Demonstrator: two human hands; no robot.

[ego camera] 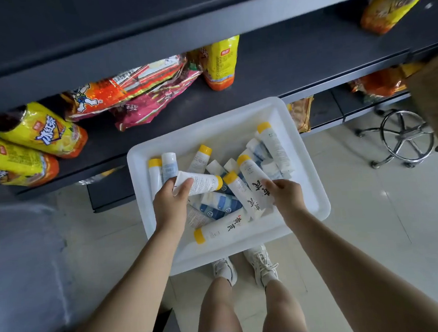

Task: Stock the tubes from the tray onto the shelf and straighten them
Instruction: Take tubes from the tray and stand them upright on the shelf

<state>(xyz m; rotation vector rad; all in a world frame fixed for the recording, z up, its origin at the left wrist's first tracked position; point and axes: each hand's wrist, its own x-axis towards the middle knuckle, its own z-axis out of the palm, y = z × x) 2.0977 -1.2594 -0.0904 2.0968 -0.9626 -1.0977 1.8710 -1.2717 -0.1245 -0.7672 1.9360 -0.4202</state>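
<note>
Left grip [170, 205] holds one tube [203, 183]; right grip [286, 195], one lettered tube [252, 175].

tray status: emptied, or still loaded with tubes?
Loaded. The white tray holds a jumbled pile of tubes; the left hand grips a yellow-capped tube, the right hand a lettered tube.
</note>
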